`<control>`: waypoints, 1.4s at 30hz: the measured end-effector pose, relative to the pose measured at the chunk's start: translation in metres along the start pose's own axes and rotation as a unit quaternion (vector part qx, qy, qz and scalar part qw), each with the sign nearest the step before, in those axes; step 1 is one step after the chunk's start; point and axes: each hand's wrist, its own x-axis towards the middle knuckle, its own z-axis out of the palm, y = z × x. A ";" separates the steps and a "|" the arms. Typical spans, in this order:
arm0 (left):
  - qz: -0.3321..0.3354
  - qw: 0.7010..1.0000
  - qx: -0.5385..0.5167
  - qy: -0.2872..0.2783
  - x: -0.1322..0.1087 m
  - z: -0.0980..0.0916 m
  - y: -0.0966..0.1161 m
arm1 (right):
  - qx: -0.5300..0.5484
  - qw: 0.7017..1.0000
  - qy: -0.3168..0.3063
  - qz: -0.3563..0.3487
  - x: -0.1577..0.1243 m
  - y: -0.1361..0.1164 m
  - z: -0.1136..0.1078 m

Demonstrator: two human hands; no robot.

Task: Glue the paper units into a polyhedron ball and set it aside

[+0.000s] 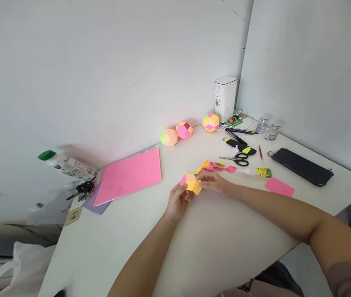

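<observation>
Folded paper shape (190,180), many-sided and coloured yellow, peach, pink and green, is held above the white table (225,231), between the person's two hands. The left grip (178,202) is closed around its near left side, thumb on the front face, fingers curled behind and beneath. The right grip (213,182) seems to pinch the right edge of a yellow flap (197,188) that sticks out from the shape; its exact finger contact is too small to be sure of. Being paper, the shape is probably very light, dry rather than slippery, fairly stiff along its creases, yet easy to dent on its flat faces. A loose cradle with thumb and fingertips, near the folded edges, should suit it best, with the flap taken only at its rim. Just beyond the right grip lie folded paper pieces (231,169) in pink, orange and green. To the right of that grip is a glue bottle (263,173); farther beyond it are black-handled scissors (241,159). Well beyond both grips, near the wall, sit three paper balls (184,130). Left of the left grip lies a bright pink sheet (129,177).
</observation>
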 end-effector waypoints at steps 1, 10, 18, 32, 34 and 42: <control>-0.004 1.000 0.008 -0.003 0.000 0.000 0.000 | -0.001 1.000 -0.012 0.003 0.000 0.000 0.000; -0.006 0.999 0.031 -0.027 -0.001 0.000 -0.001 | 0.012 0.999 -0.047 -0.009 -0.001 -0.001 -0.001; -0.003 0.997 0.079 -0.016 -0.002 0.000 -0.006 | 0.027 0.997 -0.050 -0.058 -0.003 -0.006 0.008; 0.008 1.000 -0.016 0.014 -0.001 0.008 0.000 | -0.222 0.965 0.090 -0.106 -0.012 -0.007 0.017; 0.003 0.999 -0.025 0.027 0.000 0.007 0.000 | -0.273 0.945 0.106 -0.146 -0.010 -0.004 0.016; -0.019 0.999 -0.027 0.035 0.000 0.003 -0.001 | -0.487 0.818 0.269 -0.149 -0.022 -0.044 -0.015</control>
